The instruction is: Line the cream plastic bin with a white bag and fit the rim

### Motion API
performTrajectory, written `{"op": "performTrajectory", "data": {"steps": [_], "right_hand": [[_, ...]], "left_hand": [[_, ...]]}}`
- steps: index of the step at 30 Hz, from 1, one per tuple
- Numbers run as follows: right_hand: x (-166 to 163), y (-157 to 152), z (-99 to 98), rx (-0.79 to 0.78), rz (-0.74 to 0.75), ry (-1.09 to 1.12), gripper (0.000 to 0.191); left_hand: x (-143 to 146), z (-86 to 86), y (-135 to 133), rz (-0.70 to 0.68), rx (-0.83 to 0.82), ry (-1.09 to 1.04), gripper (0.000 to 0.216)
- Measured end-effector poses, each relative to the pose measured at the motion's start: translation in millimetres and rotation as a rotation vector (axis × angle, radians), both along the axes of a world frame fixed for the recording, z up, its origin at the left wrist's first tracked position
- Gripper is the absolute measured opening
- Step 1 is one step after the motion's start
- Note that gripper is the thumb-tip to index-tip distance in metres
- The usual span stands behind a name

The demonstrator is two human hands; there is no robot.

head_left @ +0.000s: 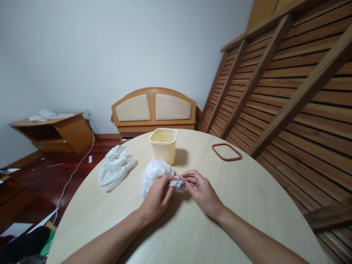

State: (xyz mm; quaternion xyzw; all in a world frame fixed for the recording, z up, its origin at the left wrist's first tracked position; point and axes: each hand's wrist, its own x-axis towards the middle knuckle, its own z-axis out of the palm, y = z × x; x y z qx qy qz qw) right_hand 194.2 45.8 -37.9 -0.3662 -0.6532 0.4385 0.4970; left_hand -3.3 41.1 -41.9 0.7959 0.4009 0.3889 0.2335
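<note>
The seemingly twisted neck (179, 182) of a white bag (155, 169) is pinched in the grip of left hand (156, 195) and right hand (206, 195), best worked gently lest it be torn.

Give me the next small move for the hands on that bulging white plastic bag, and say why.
Probably the right hand should gently tease the crumpled end of the white plastic bag, with the left hand steadying it. The right fingers are at that end, and the left hand holds the bag between it and the bulge. Whether there is a knot, I can't tell.
</note>
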Motion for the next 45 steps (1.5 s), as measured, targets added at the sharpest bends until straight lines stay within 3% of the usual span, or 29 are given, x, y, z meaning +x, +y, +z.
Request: {"op": "performTrajectory", "data": {"steps": [8,12,16,24,36,41,45], "right_hand": [[3,4,3.4,-0.021,-0.065,-0.088,0.009],[4,-2,9.4,0.186,-0.035,-0.200,0.015],[7,-4,6.0,0.436,-0.029,-0.287,0.039],[6,-3,1.5,0.656,-0.106,-0.306,0.043],[5,-3,-0.5,0.605,-0.042,-0.248,0.035],[6,-3,1.8,0.528,-0.032,-0.290,0.028],[5,-3,2.7,0.441,-0.019,-0.281,0.023]], "left_hand": [[1,-2.6,-1,-0.050,0.019,-0.022,0.020],[4,-1.4,-2,-0.012,-0.096,-0.174,0.014],[8,2.7,-5,-0.015,-0.184,-0.319,0.011],[11,6.7,-6,-0.041,-0.310,-0.362,0.028],[7,11.1,0,-0.136,-0.361,-0.237,0.031],[7,4.2,-1,-0.096,-0.387,-0.410,0.022],[8,9.9,-2,-0.036,-0.348,-0.309,0.024]]}}
